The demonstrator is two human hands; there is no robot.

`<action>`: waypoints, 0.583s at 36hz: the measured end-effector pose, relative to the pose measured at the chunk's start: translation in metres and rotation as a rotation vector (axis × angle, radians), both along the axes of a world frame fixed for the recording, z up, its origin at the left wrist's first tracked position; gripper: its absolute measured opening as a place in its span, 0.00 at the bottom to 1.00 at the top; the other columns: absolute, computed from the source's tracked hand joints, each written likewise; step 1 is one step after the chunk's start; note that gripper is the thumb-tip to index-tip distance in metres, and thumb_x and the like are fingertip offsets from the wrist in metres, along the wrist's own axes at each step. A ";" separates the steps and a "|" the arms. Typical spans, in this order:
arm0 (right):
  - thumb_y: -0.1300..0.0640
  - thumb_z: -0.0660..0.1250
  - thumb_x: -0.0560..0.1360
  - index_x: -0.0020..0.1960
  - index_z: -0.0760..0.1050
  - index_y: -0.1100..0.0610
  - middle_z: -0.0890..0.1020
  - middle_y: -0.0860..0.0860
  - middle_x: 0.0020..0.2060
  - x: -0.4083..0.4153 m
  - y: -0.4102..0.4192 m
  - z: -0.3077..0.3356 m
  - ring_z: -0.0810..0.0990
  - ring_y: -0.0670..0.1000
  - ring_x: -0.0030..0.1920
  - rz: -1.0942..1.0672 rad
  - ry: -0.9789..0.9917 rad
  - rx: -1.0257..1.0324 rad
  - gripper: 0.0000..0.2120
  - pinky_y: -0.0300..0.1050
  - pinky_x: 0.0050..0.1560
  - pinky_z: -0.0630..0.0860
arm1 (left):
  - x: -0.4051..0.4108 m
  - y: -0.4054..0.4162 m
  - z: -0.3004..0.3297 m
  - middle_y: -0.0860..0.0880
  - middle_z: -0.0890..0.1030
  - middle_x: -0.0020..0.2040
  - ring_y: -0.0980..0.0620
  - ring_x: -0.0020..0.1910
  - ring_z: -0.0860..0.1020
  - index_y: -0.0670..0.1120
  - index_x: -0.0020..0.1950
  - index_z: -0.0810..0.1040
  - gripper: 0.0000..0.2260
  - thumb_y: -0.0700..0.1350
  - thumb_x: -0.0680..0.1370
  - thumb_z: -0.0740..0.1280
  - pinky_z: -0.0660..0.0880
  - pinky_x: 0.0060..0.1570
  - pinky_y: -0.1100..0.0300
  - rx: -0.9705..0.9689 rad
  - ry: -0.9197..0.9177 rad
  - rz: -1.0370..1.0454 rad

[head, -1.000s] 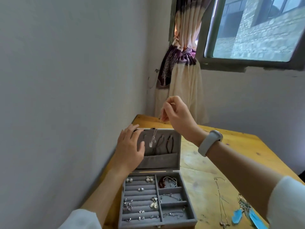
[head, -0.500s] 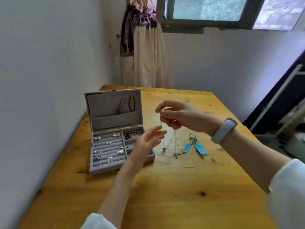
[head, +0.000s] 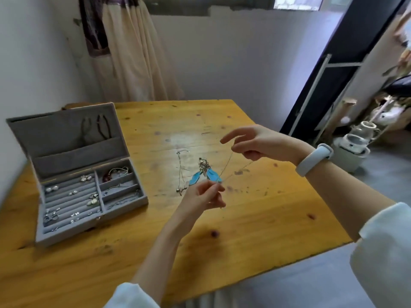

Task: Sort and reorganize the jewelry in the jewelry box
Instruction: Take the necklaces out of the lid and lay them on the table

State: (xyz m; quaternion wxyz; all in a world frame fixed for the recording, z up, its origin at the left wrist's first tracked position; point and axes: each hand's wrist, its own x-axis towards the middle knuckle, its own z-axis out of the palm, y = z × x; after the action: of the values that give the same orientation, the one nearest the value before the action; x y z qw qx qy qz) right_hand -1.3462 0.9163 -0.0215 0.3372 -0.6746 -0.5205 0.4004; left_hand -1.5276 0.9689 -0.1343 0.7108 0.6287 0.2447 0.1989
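Left hand (head: 203,196) grip pinches thin chain (head: 228,165) — right hand (head: 255,144) grip pinches other end, above table (head: 255,218).

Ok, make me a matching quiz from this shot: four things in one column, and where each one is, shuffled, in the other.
Things:
1. thin chain
2. feather earrings
3. cords
4. wristband

Places:
A. in the jewelry box lid
B. on the right arm
C. held between the left hand and the right hand
D. lying on the table

Pairs: 1-C, 2-D, 3-A, 4-B
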 end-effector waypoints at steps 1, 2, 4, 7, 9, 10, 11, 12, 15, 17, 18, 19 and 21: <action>0.64 0.62 0.76 0.58 0.75 0.59 0.68 0.51 0.31 0.008 -0.003 -0.007 0.65 0.46 0.27 -0.032 -0.049 -0.025 0.11 0.36 0.27 0.63 | 0.001 0.001 -0.004 0.46 0.78 0.34 0.50 0.36 0.78 0.41 0.46 0.78 0.08 0.41 0.79 0.61 0.78 0.45 0.57 0.019 0.028 0.032; 0.64 0.63 0.76 0.57 0.75 0.60 0.68 0.52 0.32 0.015 -0.006 -0.016 0.66 0.46 0.28 -0.053 -0.096 -0.055 0.11 0.36 0.28 0.64 | 0.001 0.002 -0.006 0.47 0.77 0.33 0.52 0.34 0.77 0.42 0.46 0.79 0.08 0.41 0.79 0.61 0.77 0.43 0.58 0.035 0.056 0.062; 0.65 0.64 0.75 0.56 0.76 0.62 0.70 0.53 0.32 0.027 -0.011 -0.036 0.67 0.48 0.29 -0.093 -0.141 -0.103 0.10 0.37 0.29 0.66 | 0.003 0.004 -0.011 0.48 0.76 0.31 0.54 0.32 0.75 0.44 0.45 0.81 0.07 0.40 0.78 0.63 0.78 0.40 0.59 0.046 0.088 0.114; 0.65 0.62 0.76 0.54 0.76 0.64 0.73 0.54 0.32 0.042 -0.017 -0.064 0.70 0.49 0.30 -0.195 -0.071 -0.111 0.09 0.38 0.32 0.70 | 0.008 0.004 -0.016 0.48 0.78 0.31 0.54 0.31 0.75 0.43 0.46 0.81 0.06 0.39 0.77 0.64 0.77 0.36 0.61 0.099 0.125 0.192; 0.66 0.61 0.77 0.52 0.76 0.63 0.74 0.53 0.34 0.053 -0.019 -0.079 0.72 0.49 0.32 -0.297 0.018 -0.076 0.07 0.39 0.35 0.72 | 0.013 0.003 -0.019 0.48 0.79 0.31 0.52 0.31 0.76 0.43 0.47 0.80 0.05 0.38 0.77 0.64 0.77 0.37 0.60 0.168 0.150 0.239; 0.66 0.60 0.77 0.50 0.77 0.62 0.75 0.54 0.35 0.058 -0.020 -0.086 0.73 0.49 0.33 -0.353 0.062 -0.057 0.07 0.40 0.37 0.74 | 0.015 0.002 -0.021 0.48 0.80 0.31 0.51 0.31 0.77 0.43 0.47 0.79 0.04 0.38 0.77 0.65 0.77 0.38 0.58 0.213 0.161 0.256; 0.66 0.59 0.77 0.49 0.77 0.61 0.76 0.54 0.38 0.062 -0.020 -0.091 0.74 0.50 0.35 -0.408 0.105 -0.037 0.08 0.41 0.40 0.74 | 0.018 0.001 -0.023 0.48 0.80 0.31 0.51 0.32 0.78 0.45 0.46 0.78 0.04 0.38 0.77 0.65 0.77 0.39 0.57 0.261 0.172 0.270; 0.66 0.58 0.77 0.48 0.76 0.59 0.76 0.54 0.40 0.067 -0.020 -0.096 0.75 0.50 0.36 -0.457 0.137 -0.018 0.08 0.42 0.42 0.74 | 0.021 0.000 -0.025 0.49 0.81 0.32 0.51 0.32 0.79 0.46 0.45 0.77 0.03 0.38 0.76 0.65 0.77 0.40 0.57 0.310 0.184 0.284; 0.65 0.57 0.78 0.51 0.76 0.60 0.75 0.54 0.43 0.078 -0.017 -0.108 0.74 0.49 0.38 -0.544 0.099 0.010 0.09 0.41 0.43 0.72 | 0.029 -0.002 -0.032 0.52 0.82 0.33 0.60 0.32 0.79 0.45 0.44 0.75 0.01 0.41 0.76 0.66 0.75 0.39 0.65 0.509 0.245 0.299; 0.64 0.57 0.78 0.54 0.76 0.61 0.75 0.53 0.43 0.084 -0.013 -0.113 0.72 0.48 0.38 -0.579 0.055 0.018 0.10 0.41 0.41 0.71 | 0.033 -0.003 -0.034 0.53 0.81 0.35 0.64 0.34 0.78 0.46 0.44 0.76 0.01 0.42 0.76 0.67 0.73 0.38 0.71 0.644 0.283 0.287; 0.64 0.58 0.78 0.55 0.75 0.61 0.74 0.53 0.43 0.086 -0.009 -0.115 0.72 0.48 0.37 -0.597 0.054 0.023 0.10 0.41 0.40 0.70 | 0.035 -0.003 -0.035 0.53 0.81 0.36 0.62 0.36 0.78 0.46 0.44 0.77 0.01 0.42 0.75 0.68 0.73 0.39 0.70 0.711 0.296 0.279; 0.64 0.58 0.77 0.55 0.75 0.62 0.74 0.53 0.42 0.089 -0.005 -0.117 0.72 0.48 0.36 -0.616 0.066 0.026 0.10 0.41 0.39 0.70 | 0.037 -0.003 -0.037 0.53 0.80 0.37 0.59 0.37 0.78 0.46 0.44 0.78 0.01 0.43 0.75 0.68 0.74 0.40 0.67 0.777 0.306 0.274; 0.65 0.59 0.77 0.56 0.75 0.63 0.74 0.53 0.40 0.092 0.007 -0.120 0.71 0.48 0.34 -0.652 0.108 0.020 0.10 0.40 0.37 0.71 | 0.041 -0.003 -0.041 0.52 0.78 0.39 0.55 0.39 0.76 0.45 0.45 0.79 0.01 0.42 0.74 0.69 0.74 0.42 0.62 0.881 0.324 0.273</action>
State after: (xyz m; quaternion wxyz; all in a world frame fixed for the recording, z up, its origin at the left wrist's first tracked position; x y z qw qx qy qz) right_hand -1.2541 0.9231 -0.1411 0.4813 -0.7801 -0.2626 0.3013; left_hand -1.4868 0.9657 -0.1751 0.2974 0.8547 0.3250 0.2746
